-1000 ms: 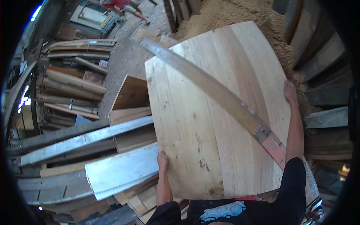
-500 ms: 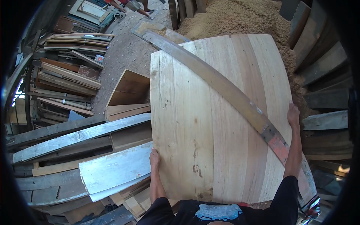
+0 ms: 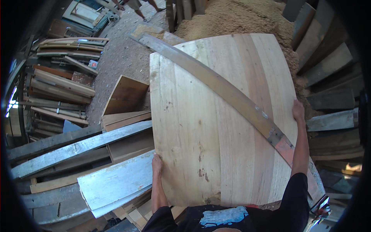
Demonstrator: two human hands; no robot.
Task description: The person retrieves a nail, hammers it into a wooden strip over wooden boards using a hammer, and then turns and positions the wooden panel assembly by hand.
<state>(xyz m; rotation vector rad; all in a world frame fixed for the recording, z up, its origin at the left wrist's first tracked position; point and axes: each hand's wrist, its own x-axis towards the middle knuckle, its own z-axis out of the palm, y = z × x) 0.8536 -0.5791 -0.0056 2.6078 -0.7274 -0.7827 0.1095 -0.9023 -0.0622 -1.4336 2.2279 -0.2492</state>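
Observation:
A wide, pale wooden panel (image 3: 193, 116) made of several joined planks stretches out before me, with dark knots near its lower left. My left hand (image 3: 157, 164) is closed around its left edge, fingers partly hidden beneath. Farther up on the opposite side, my right hand (image 3: 298, 111) grips the right edge, its fingertips also out of sight. A long, narrow board (image 3: 216, 83) lies diagonally across the panel from far left to near right. Its near end has a reddish patch, and my right forearm crosses over that part without hiding the whole end.
White-painted boards (image 3: 116, 181) and stacked lumber (image 3: 62, 85) fill the left side. A plywood piece (image 3: 125, 94) stands beside the panel. Sawdust (image 3: 235, 17) is heaped beyond it. Upright planks (image 3: 328, 63) line the right. Another person's legs (image 3: 141, 9) show at the far left.
The whole view has shifted slightly, so the surroundings and the panel's far end sit a little farther left. Both hands keep their hold on the panel's edges.

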